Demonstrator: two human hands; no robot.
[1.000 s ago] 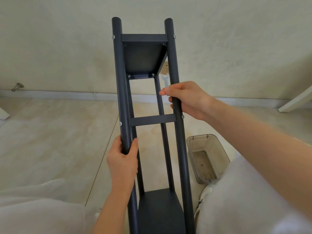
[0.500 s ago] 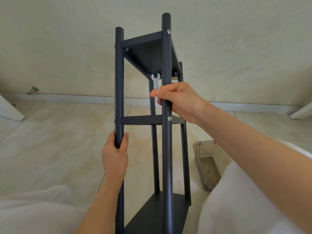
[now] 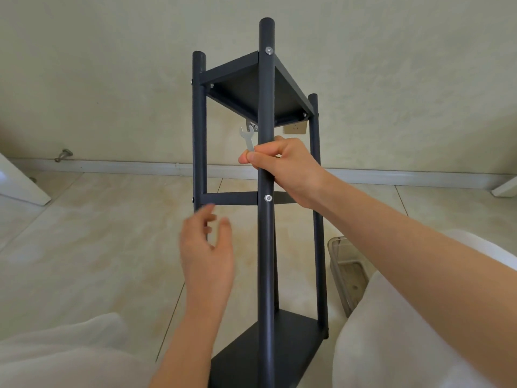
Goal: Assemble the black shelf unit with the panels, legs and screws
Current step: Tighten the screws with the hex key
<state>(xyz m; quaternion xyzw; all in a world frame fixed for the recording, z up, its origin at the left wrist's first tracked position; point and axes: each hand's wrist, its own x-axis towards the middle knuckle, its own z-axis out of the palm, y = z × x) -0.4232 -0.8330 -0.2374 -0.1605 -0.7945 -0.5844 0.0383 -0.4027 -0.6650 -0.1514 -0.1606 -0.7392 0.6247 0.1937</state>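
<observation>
The black shelf unit (image 3: 265,242) lies tipped away from me, its round legs running up the view. One black panel (image 3: 251,91) sits at the far end and another (image 3: 268,348) near my lap, with a crossbar (image 3: 229,198) between two legs. My right hand (image 3: 288,169) grips the nearest leg above a silver screw (image 3: 268,198) and pinches a small silver wrench (image 3: 248,139) that sticks up past my fingers. My left hand (image 3: 207,253) hovers off the left leg, fingers loosely spread and blurred, holding nothing.
A clear plastic tub (image 3: 347,273) stands on the tiled floor to the right of the shelf. My white-clad knees (image 3: 419,326) flank the unit. A doorstop (image 3: 63,155) sits at the skirting board, and a white door edge (image 3: 19,183) shows at left.
The shelf unit has rotated, bringing the right leg to the front. My left hand has let go of the left leg and lifted off it. My right hand keeps its hold.
</observation>
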